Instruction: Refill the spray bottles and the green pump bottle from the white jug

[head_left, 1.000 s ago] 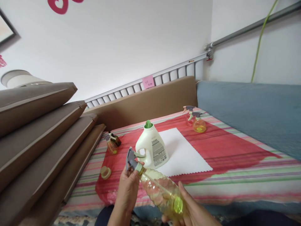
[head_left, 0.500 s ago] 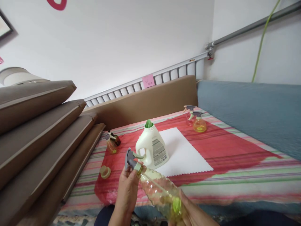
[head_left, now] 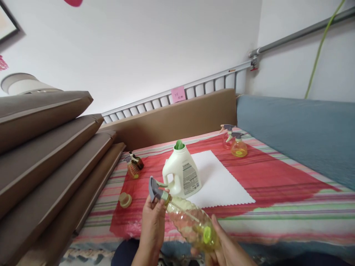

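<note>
A clear yellow spray bottle point(head_left: 184, 218) with a grey trigger head lies tilted between my two hands, its head up to the left. My left hand point(head_left: 154, 220) is closed around the neck, just below the trigger head. Around the base, my right hand point(head_left: 222, 242) grips from the right and below. A little yellowish liquid shows near the bottom. Just beyond stands a white detergent jug point(head_left: 181, 171) with a green spout and no cap on it, partly on a white sheet point(head_left: 222, 184). A pale round cap point(head_left: 125, 200) lies to the left.
At the back right stand a yellow spray bottle point(head_left: 239, 147) and a pink one point(head_left: 226, 140). A small spray bottle point(head_left: 133, 170) and a dark brown bottle point(head_left: 138, 161) are at the left. Stacked cushions point(head_left: 55, 147) rise along the left side; red cloth point(head_left: 266, 173) covers the striped one.
The camera view has shifted slightly, so the scene sits a little further right. Both hands keep hold of the spray bottle, with little other change.
</note>
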### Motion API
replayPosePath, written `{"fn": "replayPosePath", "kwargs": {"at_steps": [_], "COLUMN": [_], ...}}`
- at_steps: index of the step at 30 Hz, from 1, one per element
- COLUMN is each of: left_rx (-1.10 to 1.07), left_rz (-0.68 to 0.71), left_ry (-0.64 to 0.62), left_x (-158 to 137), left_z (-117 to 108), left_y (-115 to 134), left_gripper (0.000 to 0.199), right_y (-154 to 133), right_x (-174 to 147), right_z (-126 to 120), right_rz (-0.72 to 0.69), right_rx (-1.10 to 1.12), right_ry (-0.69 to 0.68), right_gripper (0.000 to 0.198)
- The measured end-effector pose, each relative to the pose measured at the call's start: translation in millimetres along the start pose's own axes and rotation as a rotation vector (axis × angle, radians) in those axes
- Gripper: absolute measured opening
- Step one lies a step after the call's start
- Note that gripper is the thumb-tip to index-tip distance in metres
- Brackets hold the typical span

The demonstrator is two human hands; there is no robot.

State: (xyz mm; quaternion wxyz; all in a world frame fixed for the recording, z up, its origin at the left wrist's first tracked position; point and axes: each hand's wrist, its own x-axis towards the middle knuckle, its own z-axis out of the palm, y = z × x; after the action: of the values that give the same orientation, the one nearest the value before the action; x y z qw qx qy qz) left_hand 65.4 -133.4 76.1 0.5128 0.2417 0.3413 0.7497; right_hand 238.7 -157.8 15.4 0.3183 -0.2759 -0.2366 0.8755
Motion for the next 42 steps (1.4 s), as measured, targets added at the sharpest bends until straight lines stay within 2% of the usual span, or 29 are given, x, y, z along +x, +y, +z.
{"fn": "replayPosePath", "kwargs": {"at_steps": [3, 5, 8, 10, 12, 14, 15, 18, 20, 22, 24, 26, 28, 30, 32, 33, 36, 37, 40, 42], "left_rx": [0.025, 0.034, 0.026, 0.021, 0.026, 0.033, 0.032, 0.018, 0.019, 0.029, 0.035, 0.022, 0.011, 0.019, 0.038, 0.042, 0.031, 0.026, 0.029, 0.043], "left_rz": [0.025, 0.02, -0.005, -0.003, 0.013, 0.019, 0.016, 0.001, 0.0, 0.004, 0.009, 0.012, 0.007, 0.003, 0.007, 0.013, 0.024, 0.022, 0.02, 0.026], "left_ry": [0.007, -0.004, -0.039, -0.058, -0.059, -0.052, -0.05, -0.051, -0.047, -0.031, -0.022, -0.036, -0.062, -0.071, -0.071, -0.071, -0.068, -0.068, -0.068, -0.059], "left_x": [-0.3, -0.6, -0.5, 0.1, 0.6, 0.6, 0.3, -1.0, -1.4, -1.4, -1.0, -0.6, -0.4, -0.3, -0.1, 0.1, 0.4, 0.3, -0.2, -0.6], "left_z": [-1.5, -2.8, -5.0, -6.1, -6.6, -6.3, -6.1, -5.9, -6.6, -7.9, -9.1, -10.0, -10.6, -11.5, -13.0, -14.0, -16.7, -17.2, -17.6, -17.5], "left_y": [0.2, 0.1, -0.2, -0.1, 0.3, 1.0, 1.4, 2.8, 3.4, 3.5, 3.3, 3.1, 3.3, 3.6, 3.4, 3.0, 2.1, 2.2, 3.4, 4.0], "left_gripper": [0.034, 0.032, 0.028, 0.028, 0.031, 0.032, 0.032, 0.028, 0.029, 0.032, 0.033, 0.03, 0.027, 0.029, 0.033, 0.034, 0.032, 0.032, 0.032, 0.035], "right_y": [2.0, 2.4, 1.5, 0.5, -0.1, 0.0, 0.2, 0.7, 1.2, 2.4, 4.5, 6.3, 6.7, 5.7, 3.9, 3.0, 2.2, 2.8, 6.1, 7.7], "right_x": [2.2, -1.3, -8.7, -10.9, -10.1, -8.1, -7.4, -7.4, -7.2, -4.9, -0.9, 2.2, 2.3, -0.2, -3.7, -5.2, -7.6, -7.5, -4.3, -0.3], "right_z": [0.1, 2.3, 6.8, 9.3, 10.6, 10.5, 10.2, 10.2, 11.4, 12.3, 11.8, 10.3, 9.5, 10.6, 13.5, 15.3, 19.4, 19.8, 16.9, 12.7], "right_rz": [-0.241, -0.296, -0.12, -0.07, -0.163, -0.276, -0.285, -0.112, -0.001, -0.082, -0.272, -0.373, -0.289, -0.123, -0.01, -0.024, -0.185, -0.184, 0.0, -0.019], "right_rx": [0.003, -0.051, -0.084, -0.041, -0.005, -0.018, -0.033, -0.034, 0.012, 0.021, -0.018, -0.061, -0.056, -0.019, 0.01, 0.013, -0.001, 0.0, 0.03, 0.031], "right_ry": [0.031, 0.041, 0.002, -0.017, -0.013, 0.001, -0.004, -0.078, -0.09, -0.015, 0.072, 0.121, 0.098, 0.047, 0.011, 0.013, 0.051, 0.055, -0.002, -0.027], "right_gripper": [0.1, 0.103, 0.076, 0.076, 0.078, 0.095, 0.097, 0.078, 0.077, 0.078, 0.096, 0.111, 0.094, 0.074, 0.074, 0.072, 0.077, 0.075, 0.066, 0.072]}}
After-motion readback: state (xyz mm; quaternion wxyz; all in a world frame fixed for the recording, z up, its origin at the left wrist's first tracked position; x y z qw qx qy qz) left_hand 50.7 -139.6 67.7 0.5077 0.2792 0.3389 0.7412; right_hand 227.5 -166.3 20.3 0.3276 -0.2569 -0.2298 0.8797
